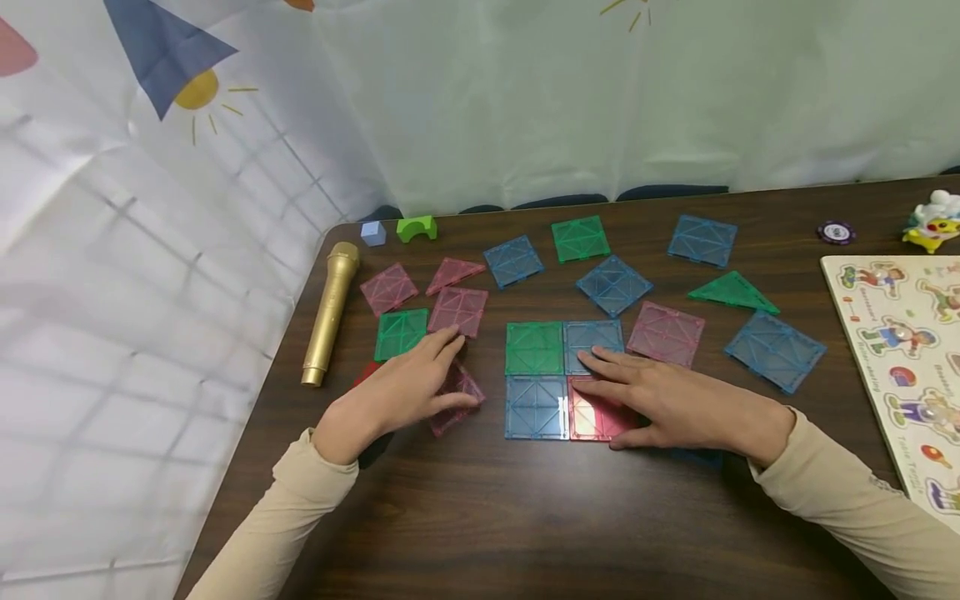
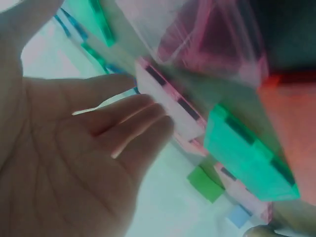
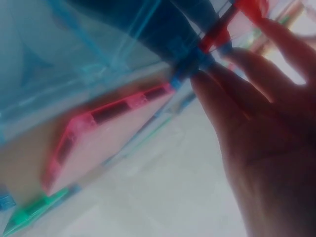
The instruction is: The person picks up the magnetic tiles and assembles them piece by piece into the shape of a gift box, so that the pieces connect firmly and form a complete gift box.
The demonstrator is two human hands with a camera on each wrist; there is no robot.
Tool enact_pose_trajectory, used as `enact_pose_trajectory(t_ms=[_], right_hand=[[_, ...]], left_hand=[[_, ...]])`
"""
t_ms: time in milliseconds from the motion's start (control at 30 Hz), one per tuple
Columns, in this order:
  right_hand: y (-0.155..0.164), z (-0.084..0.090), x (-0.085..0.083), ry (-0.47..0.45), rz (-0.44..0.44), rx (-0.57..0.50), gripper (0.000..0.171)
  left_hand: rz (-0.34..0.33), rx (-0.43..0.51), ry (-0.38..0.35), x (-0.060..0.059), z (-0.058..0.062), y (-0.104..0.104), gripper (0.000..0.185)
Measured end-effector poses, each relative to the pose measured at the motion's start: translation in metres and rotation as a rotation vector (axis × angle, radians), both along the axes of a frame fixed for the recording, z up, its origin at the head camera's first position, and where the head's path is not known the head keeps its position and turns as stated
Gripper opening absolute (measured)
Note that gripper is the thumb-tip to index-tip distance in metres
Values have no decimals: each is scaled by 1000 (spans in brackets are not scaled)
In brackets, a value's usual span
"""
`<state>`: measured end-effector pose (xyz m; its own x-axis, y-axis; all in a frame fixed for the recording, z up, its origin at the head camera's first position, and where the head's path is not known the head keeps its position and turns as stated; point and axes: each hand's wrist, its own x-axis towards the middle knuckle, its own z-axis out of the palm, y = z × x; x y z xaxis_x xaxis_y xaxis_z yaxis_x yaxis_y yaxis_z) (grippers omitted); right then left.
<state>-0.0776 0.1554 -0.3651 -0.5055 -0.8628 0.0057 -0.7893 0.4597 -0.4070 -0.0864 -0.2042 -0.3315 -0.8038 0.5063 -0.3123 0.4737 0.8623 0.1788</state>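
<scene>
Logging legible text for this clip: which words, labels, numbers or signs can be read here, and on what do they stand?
No text reads clearly.
Puzzle board at the table's right edge: small captions beside the cartoon figures, too small and blurred to read.
Round purple token: markings, illegible.
Gold microphone: no label visible.
Magnetic tiles: only moulded line patterns.
Both wrist views: no writing.

Both arms reach forward; the left hand (image 1: pixel 401 393) and the right hand (image 1: pixel 667 404) lie flat, fingers straight.
</scene>
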Motion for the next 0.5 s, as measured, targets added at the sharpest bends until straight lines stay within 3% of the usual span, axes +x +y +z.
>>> enact_pose_trajectory(t_ms=[100, 200, 300, 433, 500], right_hand=[[0, 0, 0, 6, -2, -1, 75], [1, 0, 0, 5, -8, -4, 76], [2, -1, 0, -1, -10, -7, 76], [2, -3, 0, -2, -5, -11, 76], [1, -3, -1, -4, -2, -13, 75]], left_hand=[[-39, -41, -18, 13, -1, -1, 89], [-79, -32, 8, 21, -4, -1, 81], [-102, 47, 7, 24, -8, 1, 77], [-118, 184, -64, 24, -13, 6, 80], [-125, 204, -52, 24, -15, 8, 82]])
